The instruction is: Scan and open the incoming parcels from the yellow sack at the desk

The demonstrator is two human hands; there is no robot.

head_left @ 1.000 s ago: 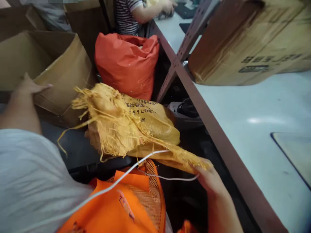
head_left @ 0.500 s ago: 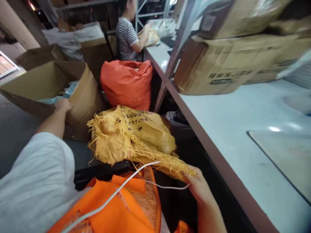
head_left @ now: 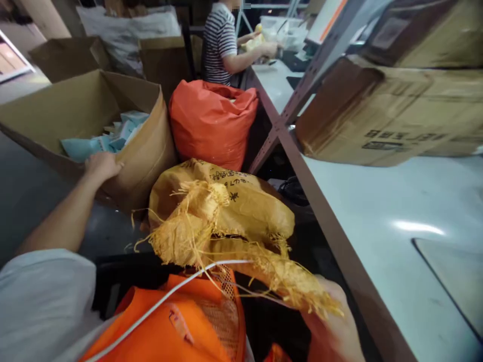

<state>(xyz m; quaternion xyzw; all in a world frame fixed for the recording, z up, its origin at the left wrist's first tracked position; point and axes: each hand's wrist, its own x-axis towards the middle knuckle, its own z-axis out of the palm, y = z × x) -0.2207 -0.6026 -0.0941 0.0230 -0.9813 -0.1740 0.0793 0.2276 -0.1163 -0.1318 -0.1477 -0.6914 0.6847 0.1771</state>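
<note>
My left hand (head_left: 103,166) is closed over the near rim of a large open cardboard box (head_left: 145,148). Blue packets (head_left: 123,133) lie inside that box. A yellow woven sack (head_left: 260,206) with black writing and frayed edges rests in front of me. Its ragged end stretches to the lower right, where my right hand (head_left: 328,296) is closed around it; the fingertips are partly hidden by the fabric. A white cord (head_left: 166,296) crosses over my orange vest (head_left: 188,322) towards the sack.
Behind the yellow sack stands a full red bag (head_left: 213,125). A white-topped table (head_left: 377,201) with a pinkish metal edge runs along the right, bearing cardboard cartons (head_left: 392,110). A person in a striped shirt (head_left: 222,45) works at the far end.
My right hand has drawn the sack's frayed end lower and to the right. My left hand stays on the box rim. The view has shifted, showing more blue packets.
</note>
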